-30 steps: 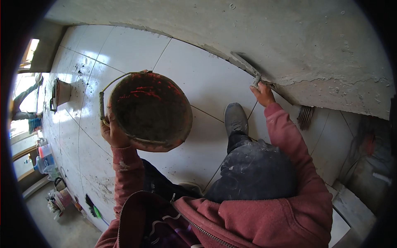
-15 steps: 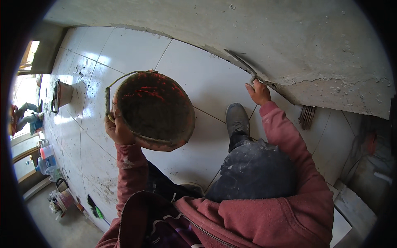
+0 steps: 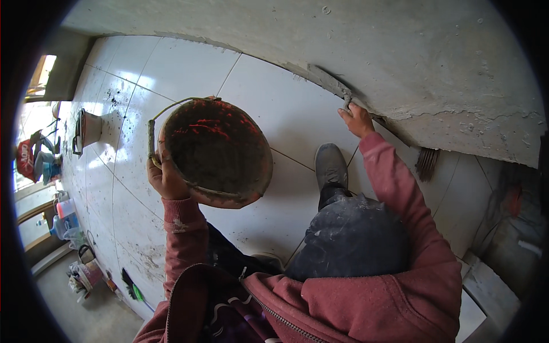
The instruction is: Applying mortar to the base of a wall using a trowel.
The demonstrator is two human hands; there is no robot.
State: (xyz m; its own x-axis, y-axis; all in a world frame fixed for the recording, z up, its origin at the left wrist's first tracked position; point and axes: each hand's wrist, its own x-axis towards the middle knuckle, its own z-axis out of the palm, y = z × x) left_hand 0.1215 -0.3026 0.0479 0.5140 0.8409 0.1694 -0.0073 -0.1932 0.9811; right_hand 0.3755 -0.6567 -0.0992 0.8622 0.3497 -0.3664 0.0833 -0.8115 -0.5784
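Two bare hands work at either side of a crouching person's front. The left hand (image 3: pixel 167 178) is curled closed on the near-left edge of a round bucket (image 3: pixel 214 200), beside the lower end of its bowed wire handle (image 3: pixel 182 103). The bucket is ahead and left of the person, mouth upward; its orange-red wall is streaked with grey crust, and dull, dark grey paste (image 3: pixel 211 154) lies inside. From where I stand, I cannot tell whether its base meets the floor. The right hand (image 3: pixel 358 121) is closed around the caked grip of a trowel (image 3: pixel 327 79), whose flat, narrow blade runs along the wall's foot.

The wall (image 3: pixel 417 57) is grey and fairly smooth above, with a ragged, cracked edge over a rougher low band. Right of the right forearm lies a bundle of thin, stiff bristles (image 3: pixel 426 164). Large, glossy white tiles form the floor (image 3: pixel 269 86), spattered in places. Between the arms show a grey shoe (image 3: pixel 331 166) and dark, powder-dusted trousers (image 3: pixel 354 240). Farther left sits a smaller, tapered pail (image 3: pixel 90 128); beyond it, a co-worker (image 3: pixel 43 157) is small and indistinct.
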